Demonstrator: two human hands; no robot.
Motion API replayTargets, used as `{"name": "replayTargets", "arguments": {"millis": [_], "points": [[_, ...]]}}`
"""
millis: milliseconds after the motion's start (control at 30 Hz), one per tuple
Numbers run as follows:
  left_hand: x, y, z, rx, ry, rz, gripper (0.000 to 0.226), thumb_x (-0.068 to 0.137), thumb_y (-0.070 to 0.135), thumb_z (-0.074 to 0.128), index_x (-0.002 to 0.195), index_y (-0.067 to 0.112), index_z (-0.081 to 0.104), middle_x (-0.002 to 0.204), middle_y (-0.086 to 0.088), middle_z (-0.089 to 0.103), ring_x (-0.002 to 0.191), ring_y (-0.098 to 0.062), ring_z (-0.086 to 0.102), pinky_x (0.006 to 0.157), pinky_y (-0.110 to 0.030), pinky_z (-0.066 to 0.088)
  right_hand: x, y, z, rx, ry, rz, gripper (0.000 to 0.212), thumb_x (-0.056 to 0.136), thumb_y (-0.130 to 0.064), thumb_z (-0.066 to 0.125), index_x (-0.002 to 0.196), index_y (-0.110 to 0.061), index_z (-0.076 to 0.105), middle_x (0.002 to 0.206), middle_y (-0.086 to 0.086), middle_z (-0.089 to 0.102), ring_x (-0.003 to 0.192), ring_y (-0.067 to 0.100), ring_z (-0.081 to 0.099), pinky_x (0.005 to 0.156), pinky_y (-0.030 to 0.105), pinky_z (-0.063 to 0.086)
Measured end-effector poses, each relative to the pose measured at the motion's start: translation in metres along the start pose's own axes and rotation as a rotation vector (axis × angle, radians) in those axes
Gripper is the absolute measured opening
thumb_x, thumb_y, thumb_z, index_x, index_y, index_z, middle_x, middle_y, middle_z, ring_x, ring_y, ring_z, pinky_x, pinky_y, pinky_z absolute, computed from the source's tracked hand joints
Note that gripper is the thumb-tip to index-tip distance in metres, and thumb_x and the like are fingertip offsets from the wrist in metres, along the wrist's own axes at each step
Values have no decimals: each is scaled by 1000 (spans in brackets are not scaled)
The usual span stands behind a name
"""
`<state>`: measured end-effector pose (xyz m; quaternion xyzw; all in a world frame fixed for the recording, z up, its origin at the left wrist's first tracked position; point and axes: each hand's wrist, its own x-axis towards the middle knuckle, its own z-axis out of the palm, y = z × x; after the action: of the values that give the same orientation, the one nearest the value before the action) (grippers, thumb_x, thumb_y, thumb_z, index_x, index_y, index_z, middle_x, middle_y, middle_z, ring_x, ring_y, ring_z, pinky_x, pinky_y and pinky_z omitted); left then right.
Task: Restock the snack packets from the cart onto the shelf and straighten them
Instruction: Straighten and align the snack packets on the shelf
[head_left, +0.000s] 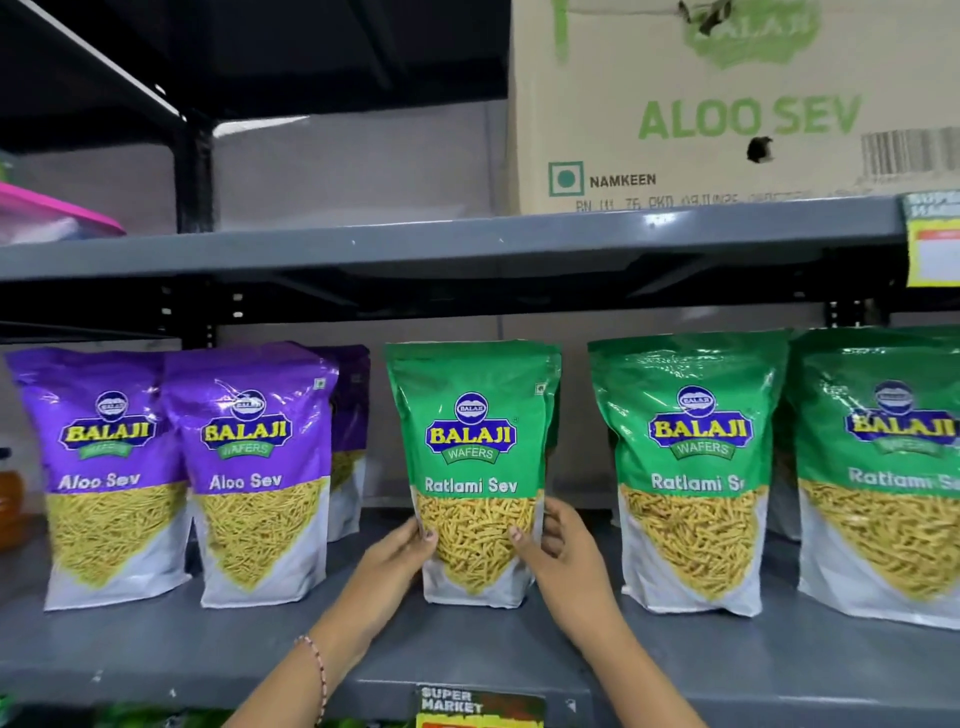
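Ratlami Sev packet (474, 467) stands upright on the shelf (156, 644), and we've got it between both hands. Left hand (397, 553) fingers (423, 532) and right hand (563, 545) fingers (522, 538) press its lower edges.

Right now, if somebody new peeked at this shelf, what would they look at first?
Probably the green Ratlami Sev packet standing mid-shelf, held at its sides by the left hand and right hand. Next, the shiny purple Aloo Sev packets on its left. Then the big cardboard Aloo Sev box on the shelf above, at upper right.
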<state>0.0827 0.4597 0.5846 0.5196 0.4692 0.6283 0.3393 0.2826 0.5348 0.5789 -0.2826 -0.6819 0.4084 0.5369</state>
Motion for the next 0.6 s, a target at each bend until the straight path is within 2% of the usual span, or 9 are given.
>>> {"name": "replayTargets", "arguments": {"millis": [67, 167, 300, 333, 400, 500, 600], "points": [[-2, 2, 5, 21, -30, -11, 40, 76, 42, 74, 116, 36, 67, 118, 17, 71, 123, -9, 59, 115, -36, 35, -2, -2, -1, -5, 36, -7, 39, 89, -26, 70, 124, -30, 53, 124, 1, 65, 119, 19, 60, 100, 47, 52], [-6, 5, 9, 72, -59, -26, 36, 93, 20, 58, 123, 39, 57, 110, 30, 69, 121, 0, 57, 114, -29, 35, -2, -2, -2, 24, 68, -2, 35, 91, -22, 68, 122, -31, 54, 121, 2, 66, 116, 20, 63, 97, 46, 54], [-9, 7, 10, 111, -97, -13, 42, 91, 24, 62, 129, 38, 51, 135, 16, 61, 129, -2, 52, 117, -31, 33, -2, -5, -4, 64, 81, -10, 28, 94, -16, 63, 108, -37, 53, 111, -5, 67, 105, 11, 65, 83, 22, 53], [-10, 7, 10, 114, -99, -3, 46, 90, 25, 63, 133, 36, 50, 137, 15, 60, 130, -2, 52, 117, -31, 33, -3, -5, -4, 65, 78, -15, 27, 94, -15, 63, 107, -37, 52, 110, -7, 67, 104, 9, 65, 81, 21, 52], [-10, 7, 12, 134, -101, 10, 49, 93, 20, 59, 138, 32, 45, 134, 21, 59, 128, 4, 51, 113, -23, 37, -3, -4, -4, 69, 80, -23, 27, 94, -16, 64, 107, -38, 53, 110, -6, 68, 104, 11, 66, 84, 25, 53], [-12, 9, 14, 175, -138, 16, 50, 95, 15, 54, 138, 37, 39, 130, 33, 54, 121, 19, 47, 100, -6, 40, -2, -2, -4, 81, 87, -23, 27, 93, -16, 65, 113, -31, 55, 112, -3, 69, 107, 15, 66, 87, 29, 54], [-12, 9, 14, 217, -139, -1, 48, 95, 18, 54, 133, 43, 40, 117, 42, 60, 116, 23, 48, 104, -10, 36, 0, 1, -5, 106, 107, -27, 28, 93, -12, 64, 114, -30, 55, 114, -1, 69, 109, 17, 67, 92, 36, 55]]}}
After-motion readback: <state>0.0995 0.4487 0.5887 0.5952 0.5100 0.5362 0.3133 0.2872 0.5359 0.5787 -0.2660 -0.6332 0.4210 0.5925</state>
